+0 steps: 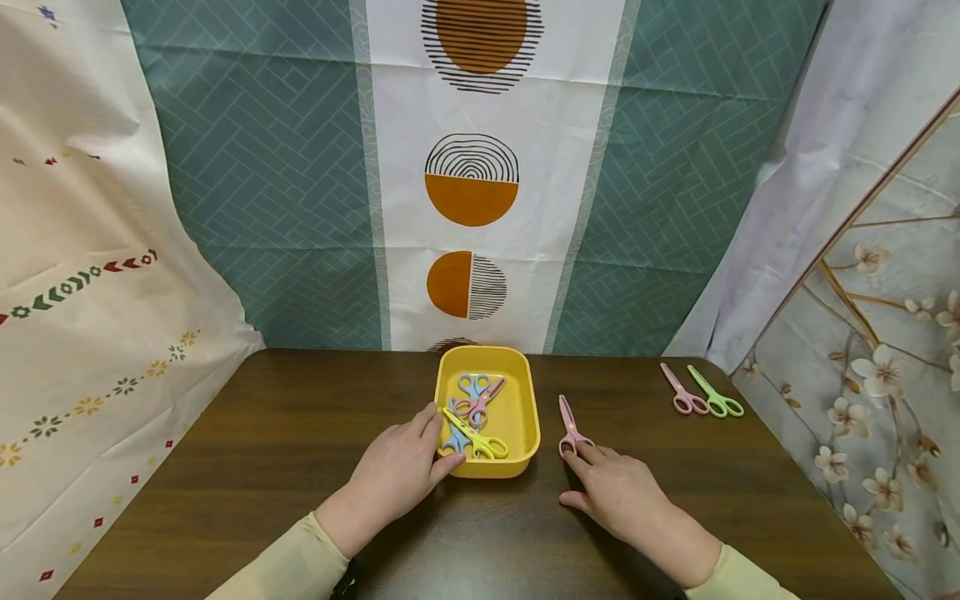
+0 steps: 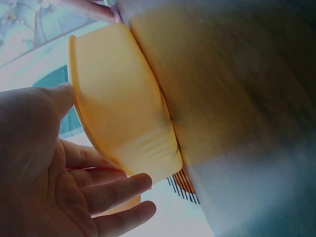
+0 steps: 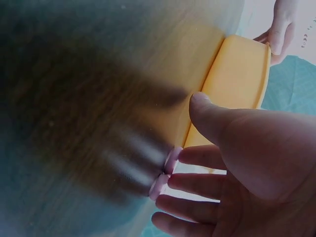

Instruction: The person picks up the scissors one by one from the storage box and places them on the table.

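Note:
My left hand [image 1: 401, 458] holds a yellow plastic bin [image 1: 525, 400] at its near left corner, thumb on the front rim and fingers along the left side. Inside lie yellow scissors [image 1: 471, 432], pink scissors [image 1: 480, 402] and blue scissors [image 1: 474, 383], partly overlapping. Right of the bin, another pair of pink scissors [image 1: 568, 423] lies on the table, blades pointing away from me. The fingertips of my right hand [image 1: 618, 492] touch its handle loops [image 3: 170, 160], fingers fairly straight and thumb apart.
Toward the far right of the brown wooden table [image 1: 330, 392] lie pink scissors [image 1: 682, 390] and green scissors [image 1: 714, 392], side by side. A patterned curtain [image 1: 300, 167] hangs behind the table's back edge, with printed cloths at both sides.

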`<action>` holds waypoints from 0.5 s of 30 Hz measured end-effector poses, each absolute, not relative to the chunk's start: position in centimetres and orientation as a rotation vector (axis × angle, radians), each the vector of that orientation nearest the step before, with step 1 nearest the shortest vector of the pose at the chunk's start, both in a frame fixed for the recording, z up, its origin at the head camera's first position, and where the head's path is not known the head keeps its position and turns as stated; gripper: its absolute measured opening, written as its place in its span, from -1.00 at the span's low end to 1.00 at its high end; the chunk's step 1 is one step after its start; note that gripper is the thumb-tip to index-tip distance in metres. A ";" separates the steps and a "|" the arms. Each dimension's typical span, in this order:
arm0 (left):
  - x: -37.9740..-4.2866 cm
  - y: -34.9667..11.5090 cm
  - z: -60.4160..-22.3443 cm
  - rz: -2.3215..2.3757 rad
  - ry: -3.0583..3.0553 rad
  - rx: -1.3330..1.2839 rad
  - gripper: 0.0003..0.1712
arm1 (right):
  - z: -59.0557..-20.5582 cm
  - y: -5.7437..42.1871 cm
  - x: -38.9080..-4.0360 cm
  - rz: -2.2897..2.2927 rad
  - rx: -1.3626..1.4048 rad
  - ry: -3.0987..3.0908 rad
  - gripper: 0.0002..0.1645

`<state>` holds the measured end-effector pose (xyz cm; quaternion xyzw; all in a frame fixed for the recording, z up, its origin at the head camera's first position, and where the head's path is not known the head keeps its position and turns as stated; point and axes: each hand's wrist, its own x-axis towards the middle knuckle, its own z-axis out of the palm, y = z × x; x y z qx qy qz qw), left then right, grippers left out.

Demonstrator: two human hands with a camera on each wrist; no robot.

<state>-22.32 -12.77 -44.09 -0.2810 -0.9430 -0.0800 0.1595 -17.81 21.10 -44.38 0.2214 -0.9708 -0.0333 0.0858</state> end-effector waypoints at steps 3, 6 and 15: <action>-22.3 -12.8 -44.1 -0.230 -2.699 -0.803 -0.11 | -44.3 20.9 -17.8 -0.093 0.641 -2.926 -0.20; -22.3 -12.8 -44.1 -0.234 -2.694 -0.806 -0.11 | -44.2 20.7 -17.7 -0.077 0.627 -2.953 -0.19; -22.2 -12.8 -44.0 -0.231 -2.696 -0.804 -0.12 | -44.0 20.4 -18.0 -0.073 0.624 -2.959 -0.20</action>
